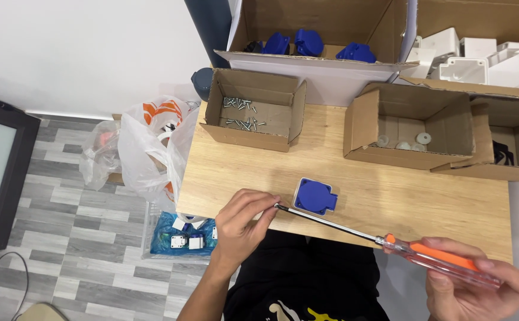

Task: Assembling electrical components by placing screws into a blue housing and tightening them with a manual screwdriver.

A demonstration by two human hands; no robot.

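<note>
My right hand (479,288) grips the clear orange handle of a long screwdriver (432,255) at the lower right. Its thin shaft runs up and left to my left hand (241,223), whose fingertips pinch something small at the tip; what it is cannot be made out. Just right of that tip, a blue socket cover on a white base (315,196) lies flat on the wooden table (390,202), touched by neither hand.
A small cardboard box with several screws (253,110) stands at the back left, another holding white washers (411,128) at the back right. Larger boxes behind hold blue covers (307,43) and white housings (473,56). Plastic bags (146,148) and a crate (179,238) sit on the floor left.
</note>
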